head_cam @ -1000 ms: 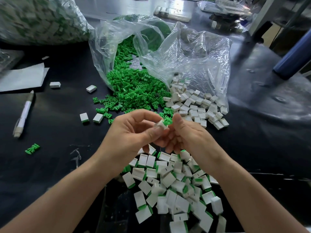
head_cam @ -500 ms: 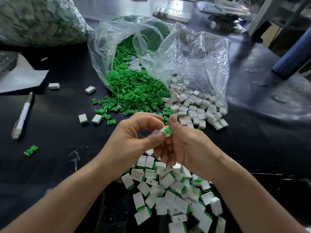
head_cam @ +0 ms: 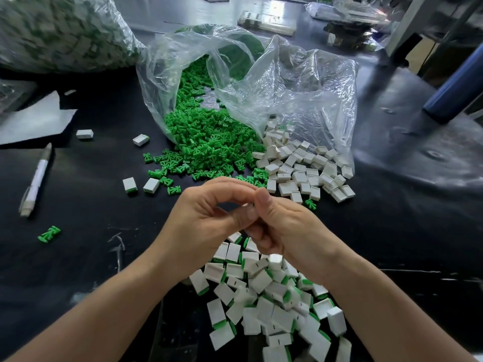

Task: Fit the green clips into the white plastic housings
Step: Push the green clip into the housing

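My left hand (head_cam: 201, 220) and my right hand (head_cam: 282, 226) meet fingertip to fingertip above the black table, pinched together on a small white housing with a green clip; the piece is almost wholly hidden by the fingers. Loose green clips (head_cam: 209, 142) spill from a clear plastic bag (head_cam: 287, 82) beyond my hands. Empty white housings (head_cam: 300, 168) lie to the right of the clips. A pile of housings fitted with clips (head_cam: 266, 304) lies below my hands, near the table's front edge.
A white pen (head_cam: 36, 181) and a stray green clip (head_cam: 49, 234) lie at the left. Two fitted housings (head_cam: 141, 184) sit left of my hands. A sheet of paper (head_cam: 34, 118) and a large filled bag (head_cam: 60, 32) are at the far left back.
My hands have drawn closer together and lower. The green clip and white housing seen between the fingertips earlier are now covered by my fingers.
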Demonstrator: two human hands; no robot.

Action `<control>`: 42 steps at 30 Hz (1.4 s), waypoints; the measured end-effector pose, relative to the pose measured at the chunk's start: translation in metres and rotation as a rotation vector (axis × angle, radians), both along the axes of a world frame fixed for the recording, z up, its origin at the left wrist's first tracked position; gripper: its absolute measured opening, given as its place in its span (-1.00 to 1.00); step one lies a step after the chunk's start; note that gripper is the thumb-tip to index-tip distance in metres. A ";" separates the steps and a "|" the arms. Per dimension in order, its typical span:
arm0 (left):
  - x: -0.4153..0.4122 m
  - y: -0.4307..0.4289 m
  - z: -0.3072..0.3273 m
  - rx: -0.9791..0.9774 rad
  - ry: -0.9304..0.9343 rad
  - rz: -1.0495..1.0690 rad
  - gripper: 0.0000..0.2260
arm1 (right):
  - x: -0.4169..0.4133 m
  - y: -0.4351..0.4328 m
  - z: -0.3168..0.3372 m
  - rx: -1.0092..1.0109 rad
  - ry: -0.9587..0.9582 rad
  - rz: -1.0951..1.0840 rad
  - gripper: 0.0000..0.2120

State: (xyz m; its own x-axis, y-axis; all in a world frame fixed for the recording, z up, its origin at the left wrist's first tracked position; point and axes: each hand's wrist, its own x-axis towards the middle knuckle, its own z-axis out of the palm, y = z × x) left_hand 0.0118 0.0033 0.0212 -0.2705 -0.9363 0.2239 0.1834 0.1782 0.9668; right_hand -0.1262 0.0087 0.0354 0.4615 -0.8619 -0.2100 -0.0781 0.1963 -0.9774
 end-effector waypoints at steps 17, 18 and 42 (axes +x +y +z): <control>0.007 -0.003 0.006 0.224 -0.018 -0.045 -0.84 | -0.006 -0.005 -0.005 0.032 0.025 0.000 -0.60; 0.008 -0.004 0.006 0.243 -0.034 -0.052 -0.85 | -0.006 -0.005 -0.006 0.013 0.040 -0.002 -0.60; 0.001 0.002 0.005 0.297 0.072 0.024 -0.81 | 0.000 -0.006 -0.019 -0.337 0.281 -0.087 -0.74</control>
State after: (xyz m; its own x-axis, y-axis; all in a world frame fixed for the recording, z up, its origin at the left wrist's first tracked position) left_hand 0.0129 0.0049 0.0265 -0.2406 -0.9697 -0.0431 0.2529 -0.1055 0.9617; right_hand -0.1265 0.0026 0.0165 0.3492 -0.9369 -0.0173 -0.3472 -0.1122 -0.9311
